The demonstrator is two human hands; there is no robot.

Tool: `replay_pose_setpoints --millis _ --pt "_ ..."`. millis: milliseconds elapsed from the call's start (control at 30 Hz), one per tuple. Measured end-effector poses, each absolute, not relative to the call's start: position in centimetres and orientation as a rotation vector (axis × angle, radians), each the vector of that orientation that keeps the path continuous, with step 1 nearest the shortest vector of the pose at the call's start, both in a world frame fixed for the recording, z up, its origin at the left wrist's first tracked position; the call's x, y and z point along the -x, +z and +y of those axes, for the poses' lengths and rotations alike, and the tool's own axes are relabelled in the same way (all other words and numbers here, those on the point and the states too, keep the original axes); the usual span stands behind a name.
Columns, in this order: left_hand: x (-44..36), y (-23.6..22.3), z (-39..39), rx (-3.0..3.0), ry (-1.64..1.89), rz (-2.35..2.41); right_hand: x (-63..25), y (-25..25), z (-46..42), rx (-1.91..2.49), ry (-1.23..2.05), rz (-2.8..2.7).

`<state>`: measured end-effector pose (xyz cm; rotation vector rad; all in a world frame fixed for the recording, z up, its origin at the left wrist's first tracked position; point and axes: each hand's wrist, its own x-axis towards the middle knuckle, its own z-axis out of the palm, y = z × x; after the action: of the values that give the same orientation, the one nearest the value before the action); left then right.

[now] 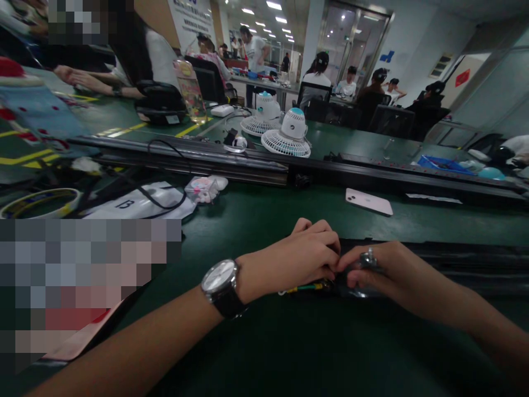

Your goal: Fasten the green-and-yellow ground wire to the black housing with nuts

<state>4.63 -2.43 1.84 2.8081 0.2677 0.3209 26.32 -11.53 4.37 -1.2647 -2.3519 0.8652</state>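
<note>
My left hand (303, 253), with a wristwatch (221, 286) on the wrist, is curled with its fingertips pinched at the end of a long black strip (454, 264) that lies across the green table (289, 342). My right hand (374, 270) meets it from the right, fingers closed, holding a small shiny metal part (367, 258) against the strip. A thin green-and-yellow wire (306, 288) sticks out below my left hand. What sits between the fingertips is hidden.
A white phone (369, 201) lies behind my hands. A black rail (248, 160) crosses the table, with two small white fans (289, 135) behind it. A tape roll (39, 203), a white bag (136, 205) and a clear packet (202, 188) lie left. Other people sit at far desks.
</note>
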Motion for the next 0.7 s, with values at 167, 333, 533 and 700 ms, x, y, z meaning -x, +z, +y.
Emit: replay_pose_setpoints --millis 167,333,533,700 --pt "-4.5 1.6 -2.6 -2.795 0.331 0.3 -26.0 4.8 -11.3 1.309 0.887 -2.345" --pt "-4.4 1.6 -2.7 -2.788 0.337 0.303 -25.9 4.9 -11.3 1.34 0.878 -2.344" --pt "-4.2 1.3 -2.8 -2.788 0.384 0.284 -25.8 5.2 -11.3 1.336 0.863 -2.361" --pt "-4.2 0.9 -2.6 -2.781 0.421 0.261 -25.9 5.6 -11.0 1.359 0.919 -2.399"
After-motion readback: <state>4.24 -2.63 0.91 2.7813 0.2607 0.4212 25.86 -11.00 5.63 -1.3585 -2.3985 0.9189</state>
